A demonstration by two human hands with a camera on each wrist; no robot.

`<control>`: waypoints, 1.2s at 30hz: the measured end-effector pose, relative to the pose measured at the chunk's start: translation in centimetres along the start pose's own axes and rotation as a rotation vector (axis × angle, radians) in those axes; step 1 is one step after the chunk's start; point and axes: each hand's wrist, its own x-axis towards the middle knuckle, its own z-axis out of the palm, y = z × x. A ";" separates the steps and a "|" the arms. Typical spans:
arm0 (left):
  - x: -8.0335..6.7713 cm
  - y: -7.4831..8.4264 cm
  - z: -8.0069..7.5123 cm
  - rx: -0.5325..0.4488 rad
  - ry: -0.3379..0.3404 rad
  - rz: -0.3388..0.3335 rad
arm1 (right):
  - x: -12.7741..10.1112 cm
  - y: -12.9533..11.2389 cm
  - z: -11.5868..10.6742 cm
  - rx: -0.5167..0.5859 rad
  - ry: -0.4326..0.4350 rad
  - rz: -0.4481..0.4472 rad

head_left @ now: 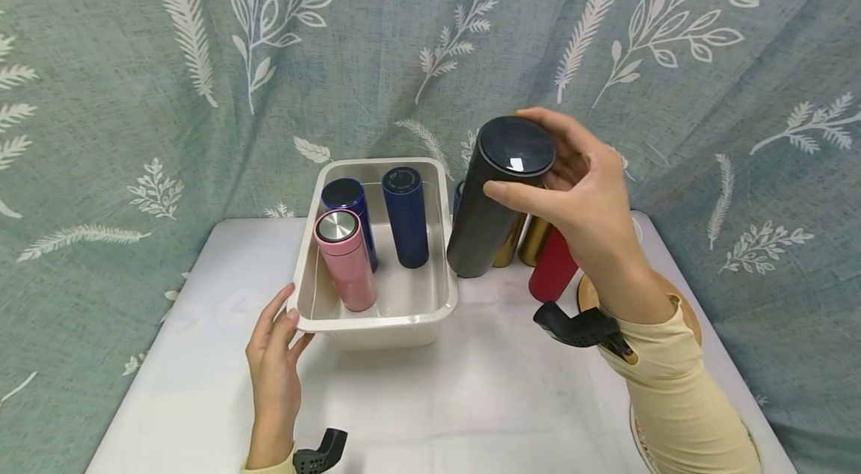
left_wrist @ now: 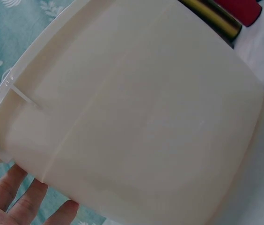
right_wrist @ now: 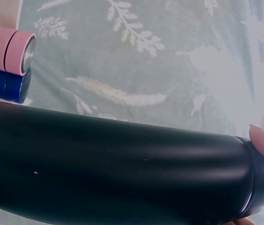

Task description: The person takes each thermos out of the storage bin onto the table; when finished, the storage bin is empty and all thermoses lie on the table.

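Observation:
My right hand (head_left: 592,190) holds a black thermos (head_left: 486,212) around its lid, thumb on the near side. The thermos hangs slightly tilted just right of the white bin (head_left: 377,323), overlapping its right rim in the head view. In the right wrist view the black thermos (right_wrist: 122,164) fills the lower part, with the thumb at its lid. My left hand (head_left: 272,354) grips the bin's front left corner, fingers against its outer wall in the left wrist view. Inside the bin stand a pink thermos (head_left: 348,272), a shiny blue thermos (head_left: 363,223) and a navy thermos (head_left: 406,227).
Right of the bin, partly hidden behind the black thermos and right hand, are a red bottle (head_left: 553,268), gold bottles (head_left: 534,241) and a blue one (head_left: 459,197). A round wooden item (head_left: 682,306) lies under the right forearm. A patterned cloth (head_left: 377,48) hangs behind the white table (head_left: 471,399).

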 end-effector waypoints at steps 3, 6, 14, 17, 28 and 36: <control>0.0 0.0 0.0 -0.001 0.003 -0.003 | -0.3 -0.1 -0.5 0.024 0.009 0.001; -0.1 0.0 -0.1 -0.001 0.005 -0.009 | -0.4 -0.2 -1.0 0.034 0.020 -0.002; 0.0 0.0 -0.1 -0.009 0.005 -0.003 | -0.9 0.1 -2.6 0.045 0.040 -0.032; 0.1 0.0 -0.1 -0.014 0.005 -0.005 | -1.1 0.5 -3.0 0.033 0.050 -0.022; 0.1 -0.1 -0.1 -0.016 0.004 -0.005 | -1.5 2.2 -4.2 -0.032 0.095 0.018; 0.1 0.0 -0.1 -0.019 0.006 -0.006 | -1.9 4.6 -5.0 -0.055 0.090 0.111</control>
